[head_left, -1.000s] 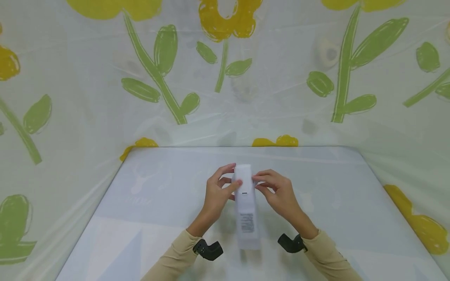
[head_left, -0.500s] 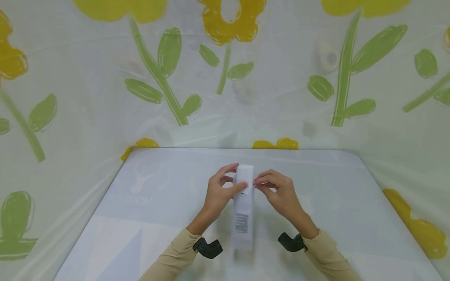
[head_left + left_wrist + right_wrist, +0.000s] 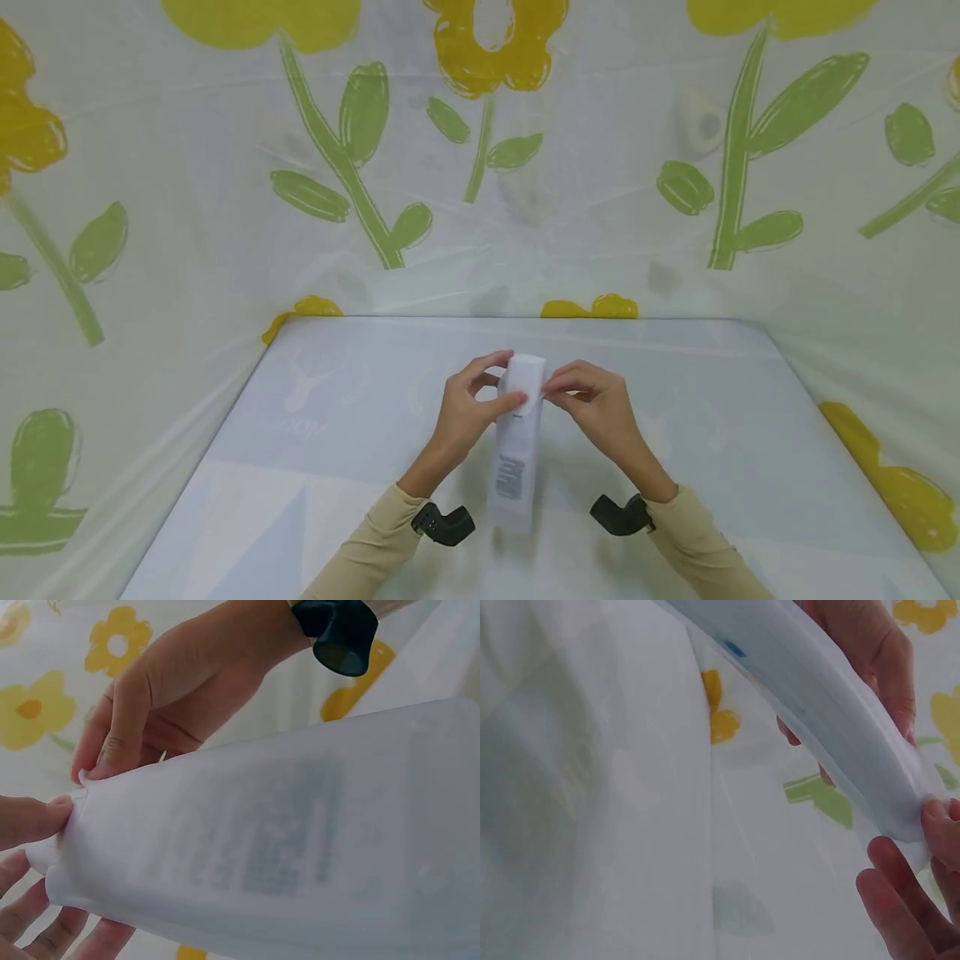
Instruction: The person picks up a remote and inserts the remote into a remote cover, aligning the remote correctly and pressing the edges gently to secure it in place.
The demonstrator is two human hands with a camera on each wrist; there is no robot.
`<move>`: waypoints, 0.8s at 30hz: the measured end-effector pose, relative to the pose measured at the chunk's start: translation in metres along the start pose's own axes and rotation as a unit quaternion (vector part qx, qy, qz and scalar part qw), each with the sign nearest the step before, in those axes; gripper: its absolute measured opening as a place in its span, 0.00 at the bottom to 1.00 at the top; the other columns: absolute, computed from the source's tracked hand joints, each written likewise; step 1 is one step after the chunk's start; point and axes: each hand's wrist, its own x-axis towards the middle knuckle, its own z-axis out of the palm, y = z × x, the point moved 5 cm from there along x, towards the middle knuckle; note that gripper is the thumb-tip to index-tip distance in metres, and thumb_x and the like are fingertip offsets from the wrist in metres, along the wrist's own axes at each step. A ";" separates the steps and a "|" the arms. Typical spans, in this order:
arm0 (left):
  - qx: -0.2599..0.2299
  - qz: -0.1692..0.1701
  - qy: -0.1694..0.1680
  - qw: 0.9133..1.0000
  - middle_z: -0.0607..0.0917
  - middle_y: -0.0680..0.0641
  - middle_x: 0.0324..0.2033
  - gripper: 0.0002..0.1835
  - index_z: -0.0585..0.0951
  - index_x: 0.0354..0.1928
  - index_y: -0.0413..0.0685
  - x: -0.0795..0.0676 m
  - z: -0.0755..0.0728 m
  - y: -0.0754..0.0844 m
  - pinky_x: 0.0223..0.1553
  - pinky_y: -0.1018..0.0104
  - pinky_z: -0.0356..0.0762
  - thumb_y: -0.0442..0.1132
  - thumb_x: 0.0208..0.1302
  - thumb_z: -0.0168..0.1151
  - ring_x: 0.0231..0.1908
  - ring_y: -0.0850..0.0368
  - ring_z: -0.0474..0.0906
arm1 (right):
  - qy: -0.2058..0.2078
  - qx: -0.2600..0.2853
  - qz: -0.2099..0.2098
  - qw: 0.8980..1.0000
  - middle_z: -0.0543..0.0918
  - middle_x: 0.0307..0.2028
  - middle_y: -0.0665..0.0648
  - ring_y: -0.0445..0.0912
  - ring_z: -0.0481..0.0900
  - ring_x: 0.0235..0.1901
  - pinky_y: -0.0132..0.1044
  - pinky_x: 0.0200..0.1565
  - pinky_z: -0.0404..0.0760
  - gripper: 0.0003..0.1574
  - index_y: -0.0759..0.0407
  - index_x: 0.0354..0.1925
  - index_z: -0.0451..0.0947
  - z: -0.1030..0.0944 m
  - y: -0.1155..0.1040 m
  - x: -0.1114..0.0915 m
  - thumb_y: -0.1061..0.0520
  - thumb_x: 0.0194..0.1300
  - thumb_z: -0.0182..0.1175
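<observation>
A long white item in a frosted white plastic sleeve hangs tilted between both hands, printed with a block of small grey text. Its smooth white top end shows a small dark mark. My left hand grips it near the top, thumb on the front and fingers behind. My right hand pinches the sleeve's edge near the same end, thumb against fingers. In the left wrist view the sleeve fills the middle, its open-looking edge at the fingers. The right wrist view shows its narrow side. What lies inside is blurred.
Below the hands spreads a pale table with faint printed patterns. A flower-printed curtain surrounds its back and sides. Black wrist devices sit on the left wrist and right wrist.
The lower end of the sleeved item has swung left, and its top has shifted slightly right. My left hand has moved slightly right with it; my right hand stays at its edge.
</observation>
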 end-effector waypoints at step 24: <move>-0.116 0.001 0.042 0.992 0.78 0.44 0.51 0.22 0.78 0.55 0.43 0.000 0.003 -0.036 0.35 0.61 0.83 0.29 0.57 0.66 0.46 0.48 0.75 | 0.042 0.071 0.205 0.975 0.77 0.39 0.63 0.50 0.79 0.34 0.38 0.32 0.83 0.23 0.62 0.53 0.75 0.006 0.043 -0.002 0.61 0.59 0.66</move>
